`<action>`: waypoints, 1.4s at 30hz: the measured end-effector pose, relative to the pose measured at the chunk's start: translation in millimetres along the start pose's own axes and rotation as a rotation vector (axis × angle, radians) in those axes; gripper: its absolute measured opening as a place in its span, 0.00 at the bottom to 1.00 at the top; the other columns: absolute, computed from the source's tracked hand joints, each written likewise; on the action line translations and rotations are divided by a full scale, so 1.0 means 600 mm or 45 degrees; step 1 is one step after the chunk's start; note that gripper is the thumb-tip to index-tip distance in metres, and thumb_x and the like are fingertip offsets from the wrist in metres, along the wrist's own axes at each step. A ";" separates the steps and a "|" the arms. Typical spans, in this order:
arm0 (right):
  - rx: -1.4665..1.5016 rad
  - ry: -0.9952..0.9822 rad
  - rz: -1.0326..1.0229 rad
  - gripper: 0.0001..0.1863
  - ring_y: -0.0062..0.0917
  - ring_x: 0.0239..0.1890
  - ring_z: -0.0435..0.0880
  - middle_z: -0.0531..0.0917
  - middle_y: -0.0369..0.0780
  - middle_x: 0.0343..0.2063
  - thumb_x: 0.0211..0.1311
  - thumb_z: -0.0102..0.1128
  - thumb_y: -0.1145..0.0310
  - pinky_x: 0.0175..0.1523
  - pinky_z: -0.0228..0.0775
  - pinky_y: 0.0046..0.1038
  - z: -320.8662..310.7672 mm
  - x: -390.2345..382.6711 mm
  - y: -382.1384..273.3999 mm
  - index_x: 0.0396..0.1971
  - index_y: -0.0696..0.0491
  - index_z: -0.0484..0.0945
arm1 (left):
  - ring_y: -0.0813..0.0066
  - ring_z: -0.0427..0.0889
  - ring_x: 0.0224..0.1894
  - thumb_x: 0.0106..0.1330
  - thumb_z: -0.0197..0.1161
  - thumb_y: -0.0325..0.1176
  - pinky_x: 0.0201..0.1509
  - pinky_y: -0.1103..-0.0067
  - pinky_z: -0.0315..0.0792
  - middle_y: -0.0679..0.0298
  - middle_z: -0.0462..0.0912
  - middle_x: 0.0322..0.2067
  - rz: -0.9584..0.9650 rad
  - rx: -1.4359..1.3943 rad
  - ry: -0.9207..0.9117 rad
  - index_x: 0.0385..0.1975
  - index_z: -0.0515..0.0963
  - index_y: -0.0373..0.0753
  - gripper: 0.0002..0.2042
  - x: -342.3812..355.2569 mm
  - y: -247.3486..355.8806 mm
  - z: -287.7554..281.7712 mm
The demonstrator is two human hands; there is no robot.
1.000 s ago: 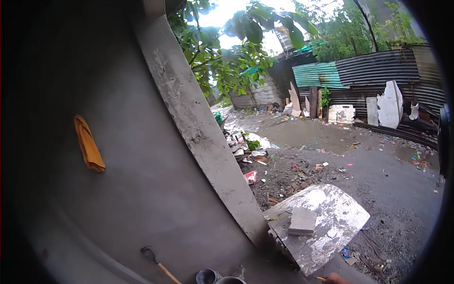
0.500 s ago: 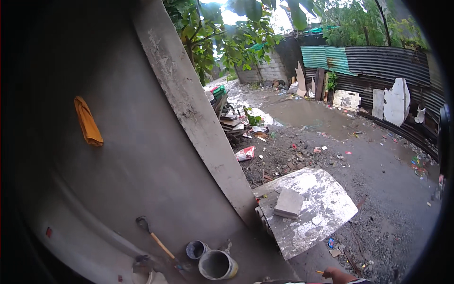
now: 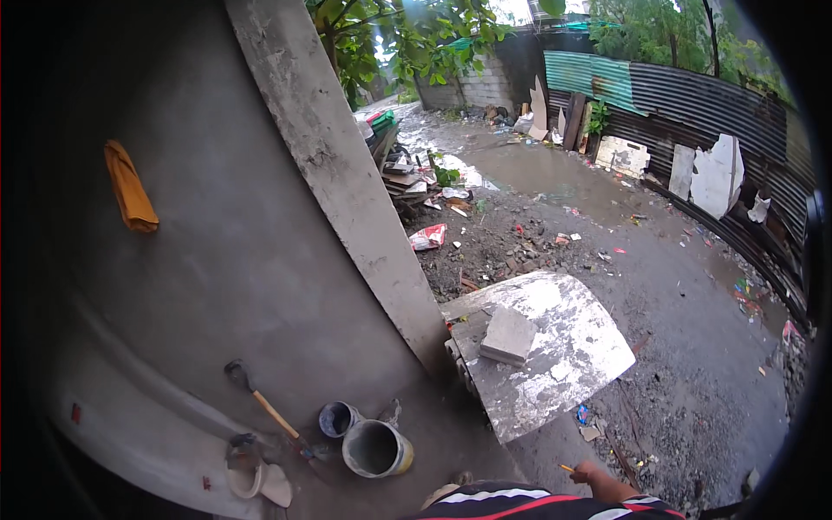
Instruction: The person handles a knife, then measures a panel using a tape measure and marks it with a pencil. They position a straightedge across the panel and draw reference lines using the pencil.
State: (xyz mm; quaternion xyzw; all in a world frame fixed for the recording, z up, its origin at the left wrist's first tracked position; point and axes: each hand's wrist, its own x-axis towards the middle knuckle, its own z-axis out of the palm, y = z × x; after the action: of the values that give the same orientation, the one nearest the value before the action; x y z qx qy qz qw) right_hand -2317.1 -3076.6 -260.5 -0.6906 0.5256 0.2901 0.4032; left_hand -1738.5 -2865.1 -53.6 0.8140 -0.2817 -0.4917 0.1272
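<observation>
My right hand [image 3: 598,482] is low in the view, right of centre, beyond a dark garment with red and white stripes [image 3: 520,501]. Its fingers are closed round a short yellow-orange stick [image 3: 567,468] whose tip pokes out to the left. The stick's exact kind is too small to tell. My left hand does not show. Nearest to the right hand lies a worn, white-patched board [image 3: 572,347], with a grey concrete block [image 3: 510,336] resting on it.
Two buckets, a small dark one [image 3: 336,419] and a larger one [image 3: 400,452], stand by a wooden-handled shovel [image 3: 276,414] at lower left. An orange cloth [image 3: 132,191] hangs on the grey wall [image 3: 217,234]. Beyond are rubble, muddy water [image 3: 555,169] and a corrugated metal fence [image 3: 693,104].
The view has tilted downward and shifted right, so the scene sits higher and further left. More of the striped garment and my right hand shows. The stick stays in that hand.
</observation>
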 end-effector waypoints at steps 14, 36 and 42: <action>-0.063 -0.050 0.003 0.20 0.36 0.41 0.89 0.90 0.42 0.38 0.61 0.57 0.49 0.49 0.79 0.39 -0.037 0.020 -0.114 0.44 0.43 0.89 | 0.66 0.85 0.30 0.56 0.65 0.29 0.34 0.66 0.80 0.57 0.87 0.31 -0.198 -0.187 0.040 0.39 0.85 0.37 0.11 -0.036 -0.126 0.009; -0.090 -0.076 -0.216 0.20 0.28 0.29 0.89 0.90 0.40 0.29 0.60 0.63 0.53 0.37 0.80 0.34 -0.090 0.060 -0.261 0.41 0.52 0.89 | 0.66 0.85 0.27 0.55 0.65 0.28 0.33 0.65 0.80 0.57 0.87 0.29 -0.564 -0.837 -0.364 0.34 0.86 0.37 0.09 -0.199 -0.425 0.303; 0.096 0.018 -0.317 0.13 0.22 0.18 0.80 0.84 0.38 0.20 0.62 0.63 0.62 0.22 0.71 0.30 -0.112 0.073 -0.298 0.33 0.58 0.86 | 0.64 0.86 0.24 0.52 0.66 0.27 0.30 0.66 0.80 0.56 0.86 0.24 -0.658 -0.681 -0.042 0.30 0.85 0.35 0.07 -0.185 -0.454 0.261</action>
State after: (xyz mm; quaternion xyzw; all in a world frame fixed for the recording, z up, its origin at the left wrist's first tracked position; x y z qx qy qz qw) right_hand -2134.9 -3134.1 -217.5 -0.7369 0.4491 0.2132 0.4581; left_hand -1823.7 -2568.8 -180.4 0.7884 0.0696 -0.5768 0.2024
